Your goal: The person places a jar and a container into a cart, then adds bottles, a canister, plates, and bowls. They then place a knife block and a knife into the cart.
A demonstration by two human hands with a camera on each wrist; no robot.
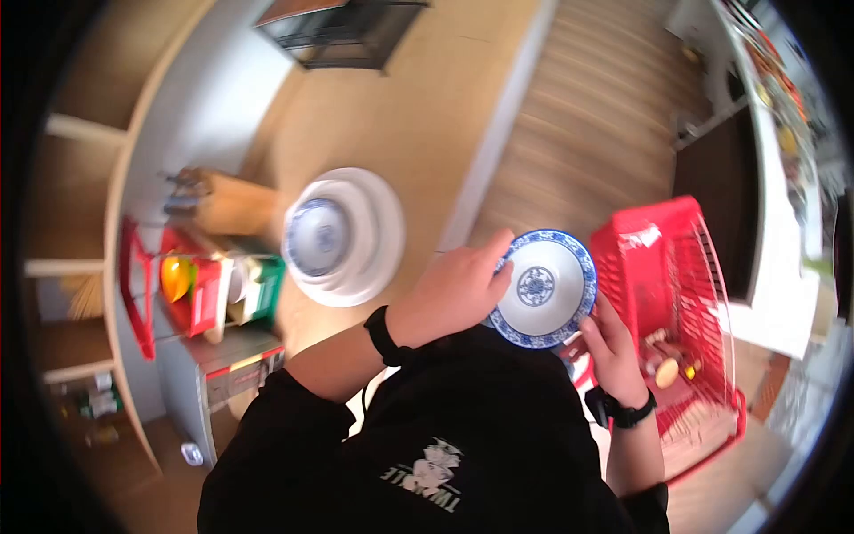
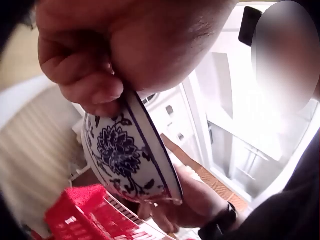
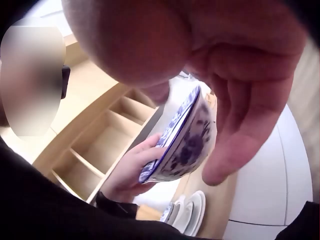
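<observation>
bowl (image 1: 543, 287) held up between both hands: left hand (image 1: 449, 294) on its left rim, right hand (image 1: 609, 343) at its lower right edge. basket (image 1: 676, 294) just right of bowl, partly behind right hand. stack of plates (image 1: 369, 236) on table (image 1: 418, 107), left of left hand; second bowl (image 1: 317, 236) on top of stack. knife block (image 1: 222, 203) left of stack.

Red basket's (image 1: 685, 294) contents blurred, shelf clutter (image 1: 209, 285) unreadable — left hand (image 1: 449, 294) hiding bowl's (image 1: 543, 287) near rim (partly).
</observation>
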